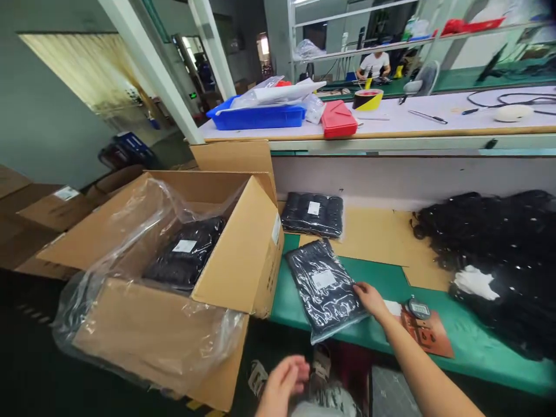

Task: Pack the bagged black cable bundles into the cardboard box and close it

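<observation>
My right hand [369, 300] grips the right edge of a clear plastic bag of black goods [324, 289], which lies on the green workbench [486, 330] with a white label on top. My left hand [282, 382] hangs in the air below the bench, fingers loosely curled and empty, next to the corner of an open cardboard box [237, 246]. Inside that box, a similar bag [186, 252] lies within a clear plastic liner [130, 243]. A third labelled bag [313, 214] rests on a cardboard sheet [373, 237] at the back of the bench.
A large heap of curly black material [486, 231] with a white cloth [475, 282] covers the bench's right side. A digital gauge [417, 308] sits on a brown board [428, 335]. A higher shelf holds a blue tray [256, 117] and red box [339, 119]; a co-worker [373, 65] sits beyond.
</observation>
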{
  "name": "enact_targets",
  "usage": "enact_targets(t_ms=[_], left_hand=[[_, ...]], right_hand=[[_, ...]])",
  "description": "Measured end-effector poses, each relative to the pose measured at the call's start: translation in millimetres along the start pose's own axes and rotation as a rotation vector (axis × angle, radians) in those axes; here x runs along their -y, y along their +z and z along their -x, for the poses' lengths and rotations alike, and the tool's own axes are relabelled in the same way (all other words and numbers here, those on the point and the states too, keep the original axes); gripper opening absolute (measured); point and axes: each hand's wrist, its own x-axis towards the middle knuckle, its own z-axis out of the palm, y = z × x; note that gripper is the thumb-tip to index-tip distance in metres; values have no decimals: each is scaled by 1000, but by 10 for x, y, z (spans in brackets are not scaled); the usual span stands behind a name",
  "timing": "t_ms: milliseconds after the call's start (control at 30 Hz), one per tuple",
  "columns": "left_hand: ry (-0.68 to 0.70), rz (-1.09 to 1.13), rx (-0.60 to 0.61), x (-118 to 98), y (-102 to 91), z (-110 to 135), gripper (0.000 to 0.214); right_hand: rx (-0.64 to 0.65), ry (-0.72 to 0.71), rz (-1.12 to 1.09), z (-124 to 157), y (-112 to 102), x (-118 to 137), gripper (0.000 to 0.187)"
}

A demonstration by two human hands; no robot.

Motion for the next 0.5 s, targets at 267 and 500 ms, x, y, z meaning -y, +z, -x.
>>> enact_targets(t_ms=[267,500], left_hand=[[-23,183,-280,-38,570,-965,58],[-26,100,-260,213,401,-680,61]], right_hand=[[41,104,-221,474,132,-274,27],[7,233,-424,1168,372,-553,44]])
